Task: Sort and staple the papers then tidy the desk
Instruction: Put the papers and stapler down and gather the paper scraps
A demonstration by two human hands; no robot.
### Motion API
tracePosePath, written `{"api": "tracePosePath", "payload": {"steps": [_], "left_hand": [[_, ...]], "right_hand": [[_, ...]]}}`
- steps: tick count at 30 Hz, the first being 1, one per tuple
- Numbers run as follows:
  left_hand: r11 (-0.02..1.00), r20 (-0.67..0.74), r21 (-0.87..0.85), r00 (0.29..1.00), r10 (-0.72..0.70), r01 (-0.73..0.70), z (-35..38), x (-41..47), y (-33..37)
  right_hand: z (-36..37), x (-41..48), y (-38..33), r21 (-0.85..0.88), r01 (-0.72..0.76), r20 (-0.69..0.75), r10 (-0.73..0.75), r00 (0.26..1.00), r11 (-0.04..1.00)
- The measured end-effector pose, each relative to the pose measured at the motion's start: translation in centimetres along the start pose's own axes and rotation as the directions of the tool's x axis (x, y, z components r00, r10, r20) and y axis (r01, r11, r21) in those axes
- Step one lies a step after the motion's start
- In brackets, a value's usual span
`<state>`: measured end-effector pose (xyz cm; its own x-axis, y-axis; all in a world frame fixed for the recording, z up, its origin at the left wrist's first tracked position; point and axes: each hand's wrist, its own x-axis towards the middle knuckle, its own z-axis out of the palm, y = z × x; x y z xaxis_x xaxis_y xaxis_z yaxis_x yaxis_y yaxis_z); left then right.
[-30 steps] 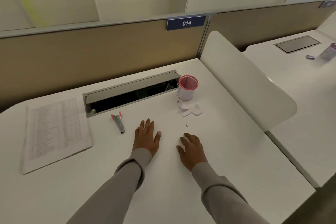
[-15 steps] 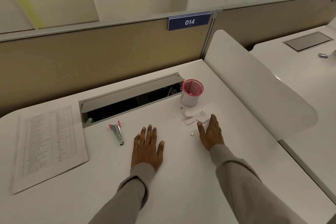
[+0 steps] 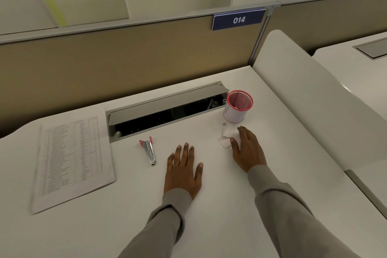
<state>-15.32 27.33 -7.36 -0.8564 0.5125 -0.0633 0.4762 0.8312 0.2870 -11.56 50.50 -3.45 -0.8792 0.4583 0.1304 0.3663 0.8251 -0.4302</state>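
We see the left hand (image 3: pixel 182 172) lying flat on the tabletop (image 3: pixel 209 222), its grip released, probably bracing the reach. The right hand (image 3: pixel 248 151) stretches toward the far right corner, straight fingers laid against the crumpled paper scraps (image 3: pixel 225 140), grip not closed on them. We judge it is sweeping them together for the pink-rimmed mesh cup (image 3: pixel 238 109) just beyond. The stapler (image 3: pixel 149 152) lies free beside the left hand, and the stack of printed sheets (image 3: pixel 71 159) sits near the left edge, so tidying seems underway. The blue plate (image 3: pixel 238 20) on the partition reads "014"; the sheets' print is too small to read
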Motion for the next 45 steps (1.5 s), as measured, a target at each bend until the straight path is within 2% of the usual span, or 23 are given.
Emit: {"api": "tracePosePath", "payload": {"steps": [2, 4, 7, 9, 12, 16, 18, 20, 23, 28, 30, 32, 34, 37, 40, 42, 45], "left_hand": [[1.0, 0.002, 0.006, 1.0, -0.001, 0.001, 0.0, 0.0, 0.0], [1.0, 0.003, 0.005, 1.0, -0.003, 0.003, 0.1, 0.0, -0.1], [1.0, -0.002, 0.0, 1.0, -0.008, 0.008, 0.1, 0.0, -0.1], [1.0, -0.007, -0.002, 1.0, -0.007, 0.007, 0.1, 0.0, -0.1], [1.0, -0.01, 0.001, 1.0, -0.004, 0.004, 0.2, 0.0, -0.2], [1.0, -0.016, -0.004, 1.0, -0.005, 0.005, 0.3, 0.1, -0.2], [1.0, -0.019, -0.012, 1.0, -0.004, 0.004, 0.4, 0.1, -0.2], [1.0, -0.02, -0.007, 1.0, -0.003, 0.003, 0.5, 0.1, -0.2], [1.0, -0.016, -0.001, 1.0, -0.003, 0.003, 0.4, 0.1, -0.2], [1.0, -0.017, -0.021, 1.0, -0.006, 0.006, 0.2, 0.1, -0.1], [1.0, -0.013, -0.019, 1.0, -0.004, 0.003, 0.2, 0.1, -0.1], [1.0, -0.01, -0.017, 1.0, -0.002, 0.001, 0.2, 0.1, -0.2], [1.0, -0.012, -0.02, 1.0, -0.004, 0.004, 0.1, 0.1, -0.2], [1.0, -0.01, -0.015, 1.0, -0.002, 0.002, 0.2, 0.1, -0.1], [1.0, -0.012, -0.027, 1.0, -0.002, 0.002, 0.1, 0.0, -0.2], [1.0, -0.015, -0.027, 1.0, 0.0, -0.001, 0.0, 0.0, -0.1], [1.0, -0.019, -0.021, 1.0, 0.0, 0.0, 0.0, 0.0, -0.1]], "right_hand": [[-0.1, 1.0, -0.9, -0.132, 0.171, -0.05, -0.179, 0.983, 0.976], [-0.1, 2.1, -2.1, -0.2, 0.284, -0.002, -0.29, 0.957, 0.938], [0.6, 3.4, -3.2, -0.246, 0.329, 0.165, -0.295, 0.941, 0.912], [1.2, 3.8, -3.1, -0.27, 0.296, 0.239, -0.234, 0.942, 0.916], [1.3, 2.7, -2.8, -0.256, 0.245, 0.218, -0.191, 0.957, 0.935], [0.6, 0.2, -1.8, -0.12, 0.259, 0.039, -0.256, 0.966, 0.958], [0.0, 0.4, -0.9, -0.021, 0.176, -0.077, -0.177, 0.981, 0.984], [-0.8, 1.4, -0.1, 0.02, 0.028, -0.13, -0.025, 0.991, 0.999], [-1.4, 2.2, 0.6, 0.028, -0.164, -0.081, 0.166, 0.983, 0.986], [0.0, -0.3, -1.1, 0.103, -0.12, 0.086, 0.111, 0.99, 0.987], [-0.2, -1.2, -1.5, 0.161, -0.141, 0.047, 0.135, 0.99, 0.977], [-0.8, -2.3, -1.3, 0.205, -0.233, -0.006, 0.239, 0.971, 0.951], [-1.2, -3.6, -1.1, 0.233, -0.329, 0.012, 0.336, 0.942, 0.915], [-0.9, -5.0, -1.3, 0.185, -0.296, 0.064, 0.289, 0.955, 0.937], [-0.6, -4.4, -2.2, 0.152, -0.226, 0.032, 0.224, 0.974, 0.962], [-0.9, -3.4, -2.5, 0.154, -0.238, 0.04, 0.234, 0.971, 0.959], [-1.5, -2.4, -2.2, 0.191, -0.332, 0.072, 0.324, 0.943, 0.924]]}}
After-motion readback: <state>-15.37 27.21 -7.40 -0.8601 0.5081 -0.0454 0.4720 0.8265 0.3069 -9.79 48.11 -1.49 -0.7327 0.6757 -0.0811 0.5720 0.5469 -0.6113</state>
